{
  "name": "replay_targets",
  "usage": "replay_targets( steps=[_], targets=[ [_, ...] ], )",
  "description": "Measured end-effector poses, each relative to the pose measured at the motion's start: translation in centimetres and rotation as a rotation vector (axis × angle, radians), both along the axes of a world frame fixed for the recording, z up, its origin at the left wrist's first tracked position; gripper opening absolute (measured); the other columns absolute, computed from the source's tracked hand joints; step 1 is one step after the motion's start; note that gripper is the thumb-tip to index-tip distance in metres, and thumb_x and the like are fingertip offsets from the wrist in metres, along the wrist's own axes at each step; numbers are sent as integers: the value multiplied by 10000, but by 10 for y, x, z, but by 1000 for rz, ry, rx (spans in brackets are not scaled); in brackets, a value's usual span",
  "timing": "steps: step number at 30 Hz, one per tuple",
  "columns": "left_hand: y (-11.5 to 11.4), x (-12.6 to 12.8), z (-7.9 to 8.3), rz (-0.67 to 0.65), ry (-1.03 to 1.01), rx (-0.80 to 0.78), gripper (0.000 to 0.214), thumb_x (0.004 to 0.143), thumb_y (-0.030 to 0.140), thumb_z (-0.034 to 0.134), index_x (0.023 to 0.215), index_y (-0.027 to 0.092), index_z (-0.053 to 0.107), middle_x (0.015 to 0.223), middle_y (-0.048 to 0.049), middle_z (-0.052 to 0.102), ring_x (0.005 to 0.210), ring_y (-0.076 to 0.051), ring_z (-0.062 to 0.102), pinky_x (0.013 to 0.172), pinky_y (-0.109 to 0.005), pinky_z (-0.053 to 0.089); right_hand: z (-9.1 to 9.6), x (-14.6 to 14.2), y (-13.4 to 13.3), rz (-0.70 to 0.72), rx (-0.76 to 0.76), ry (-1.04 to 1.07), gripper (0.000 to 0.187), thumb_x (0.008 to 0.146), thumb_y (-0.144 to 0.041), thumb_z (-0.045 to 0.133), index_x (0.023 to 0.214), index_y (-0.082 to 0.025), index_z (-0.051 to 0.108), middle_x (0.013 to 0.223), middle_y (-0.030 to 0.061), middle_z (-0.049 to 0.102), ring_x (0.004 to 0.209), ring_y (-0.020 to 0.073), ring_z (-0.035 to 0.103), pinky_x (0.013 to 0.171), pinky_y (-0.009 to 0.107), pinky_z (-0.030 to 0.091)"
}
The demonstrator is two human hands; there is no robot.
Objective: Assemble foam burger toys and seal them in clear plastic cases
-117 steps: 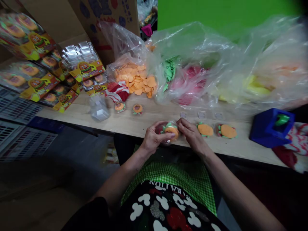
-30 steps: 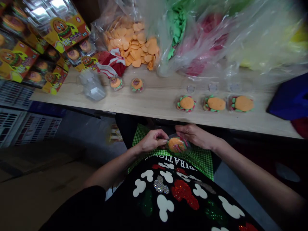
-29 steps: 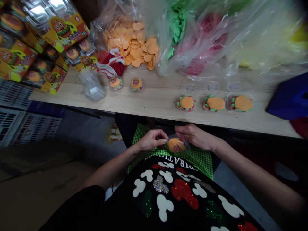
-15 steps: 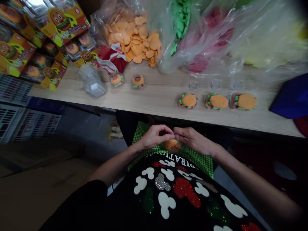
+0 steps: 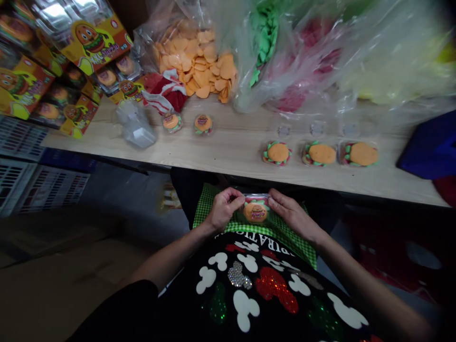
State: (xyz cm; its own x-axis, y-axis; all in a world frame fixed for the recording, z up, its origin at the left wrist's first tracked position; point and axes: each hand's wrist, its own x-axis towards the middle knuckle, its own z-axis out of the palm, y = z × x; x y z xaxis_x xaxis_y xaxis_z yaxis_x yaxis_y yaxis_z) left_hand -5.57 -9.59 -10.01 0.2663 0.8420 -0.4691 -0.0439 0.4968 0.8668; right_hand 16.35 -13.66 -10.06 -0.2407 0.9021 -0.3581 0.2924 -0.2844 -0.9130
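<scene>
The box (image 5: pixel 255 199), with a burger (image 5: pixel 255 213) inside, is held in front of the worktop (image 5: pixel 235 142), over the apron (image 5: pixel 202 204). Its left upper corner is pinched between the fingers of the left hand (image 5: pixel 223 210), its right upper corner between those of the right hand (image 5: pixel 291 214). With only the corners held, the box could be tipped or dropped short of the worktop if either pinch were loosened. Squeezed too hard, it might be bent or sprung open; whether it is closed cannot be told.
</scene>
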Motion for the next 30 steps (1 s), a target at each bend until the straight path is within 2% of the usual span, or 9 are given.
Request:
replay_targets(
  steps=[5,8,11,15,17,19,22,26,30],
  targets=[
    [21,-7,12,-338,44,57,310,737,405,761,859,131,682,788,-21,640,694,-110,533,662,-239,407,-2,-1,10,84,2,32,445,942,-617,478,756,-217,419,737,-24,377,681,142,359,602,273,317],
    [29,-8,15,-363,78,47,312,745,407,748,857,123,685,770,-25,640,659,-109,530,648,-251,417,5,2,25,139,23,25,439,937,-601,488,739,-212,438,719,-22,390,666,140,359,595,276,309],
    [33,-8,16,-364,23,0,331,763,428,742,869,128,649,779,-16,623,650,-102,527,657,-258,434,14,7,41,208,79,8,439,942,-580,484,714,-205,454,711,-16,402,669,143,369,605,283,313],
    [34,-7,18,-569,-24,66,310,799,412,748,853,151,589,804,3,566,711,-94,499,667,-234,405,24,6,56,382,75,44,404,952,-518,509,707,-202,451,706,-17,419,664,137,374,613,281,320],
    [30,-4,17,-619,-64,63,343,771,403,786,871,163,563,835,2,556,731,-95,497,661,-228,397,25,2,57,428,67,77,374,967,-490,500,730,-201,477,721,-10,467,675,141,410,631,281,339],
    [25,2,13,-573,-128,9,465,682,368,865,963,175,549,879,-7,580,747,-101,531,678,-235,419,24,-2,54,408,89,100,350,979,-482,484,771,-203,518,767,5,527,717,156,467,669,289,375],
    [20,12,8,-410,-188,-44,655,594,325,920,1121,180,559,954,-33,640,801,-123,603,772,-274,477,21,0,47,292,155,49,350,999,-506,434,845,-209,538,835,29,574,767,180,512,712,308,410],
    [22,18,13,-290,-204,-17,542,644,359,889,1086,158,647,990,-48,675,820,-129,627,811,-281,510,24,7,38,144,199,-128,379,999,-559,399,835,-225,467,750,1,504,685,168,463,655,304,386],
    [24,24,25,-190,-211,9,529,611,355,907,1020,153,641,920,-23,673,759,-115,615,744,-255,522,28,7,38,64,230,-74,455,979,-612,401,735,-227,395,695,-22,406,649,150,391,611,292,345]
  ],
)
